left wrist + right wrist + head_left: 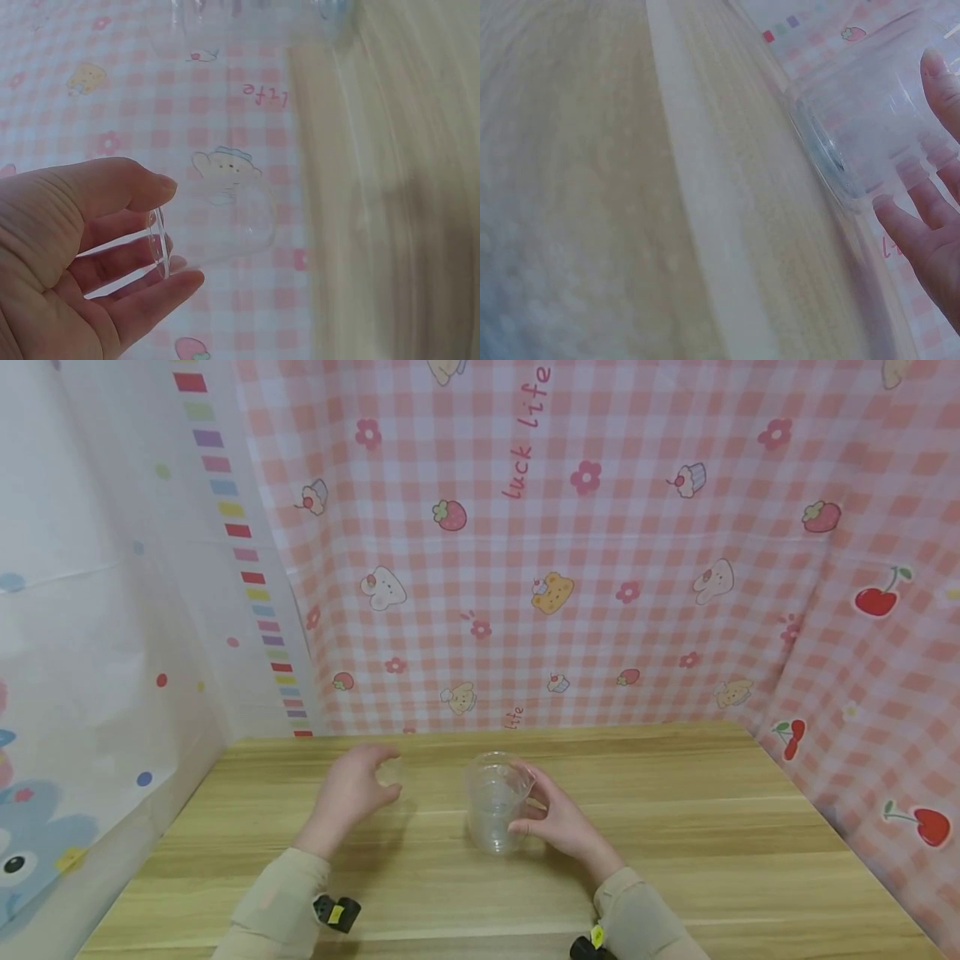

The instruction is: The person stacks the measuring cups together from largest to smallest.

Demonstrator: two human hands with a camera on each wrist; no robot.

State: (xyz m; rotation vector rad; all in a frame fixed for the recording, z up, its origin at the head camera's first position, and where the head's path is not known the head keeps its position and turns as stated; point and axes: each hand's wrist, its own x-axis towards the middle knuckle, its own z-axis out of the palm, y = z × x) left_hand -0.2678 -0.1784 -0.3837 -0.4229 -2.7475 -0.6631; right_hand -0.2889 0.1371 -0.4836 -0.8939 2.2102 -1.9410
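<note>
My left hand (352, 789) holds a small clear cup (240, 225) near its rim, thumb on one side and fingers on the other. In the head view this cup is a faint transparent shape in the curve of the hand, over the left part of the table. A larger clear plastic cup (491, 806) stands upright near the middle of the table. My right hand (558, 818) grips it from its right side, fingers spread along the wall. The right wrist view shows its round base close at the tabletop, with the thumb (941, 90) across the wall.
The light wood table (675, 860) reaches back to a pink checked cloth (480, 560) hung behind it. A white patterned cloth (112, 610) hangs on the left, a cherry print cloth (885, 693) on the right. Black wrist cameras sit on both sleeves.
</note>
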